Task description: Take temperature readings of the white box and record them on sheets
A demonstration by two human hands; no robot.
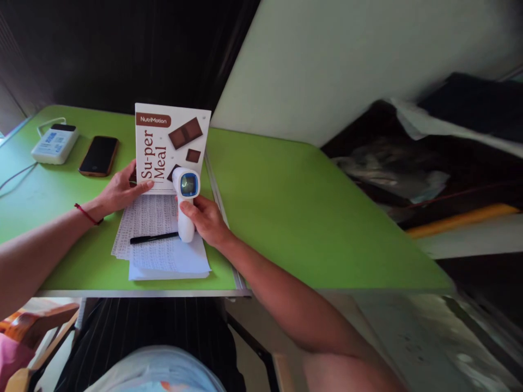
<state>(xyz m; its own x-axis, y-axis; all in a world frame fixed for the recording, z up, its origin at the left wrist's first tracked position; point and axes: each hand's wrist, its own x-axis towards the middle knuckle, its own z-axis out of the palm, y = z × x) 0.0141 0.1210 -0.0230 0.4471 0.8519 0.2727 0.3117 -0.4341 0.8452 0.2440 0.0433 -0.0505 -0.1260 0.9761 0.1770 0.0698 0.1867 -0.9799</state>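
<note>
My left hand (122, 188) grips the lower left corner of a white box (147, 117) printed "NutriMotion Su-per Meal" with brown chocolate pieces. The box stands upright, its front towards me. In my right hand (209, 220) is a white infrared thermometer (186, 223), fingers wrapped round its handle. Its small blue-framed screen faces me, and its head covers the box's lower right corner. Below them lie written sheets of paper (141, 218) and a white paper stack (171, 264). A black pen (153, 238) rests across the papers, its right end hidden behind the thermometer handle.
On the green table (294, 218) at the left are a black smartphone (99, 155) and a white device with cables (56, 144). A seam crosses the tabletop right of the papers. A dark panel and pale wall stand behind; cluttered shelves (392, 169) are at the right.
</note>
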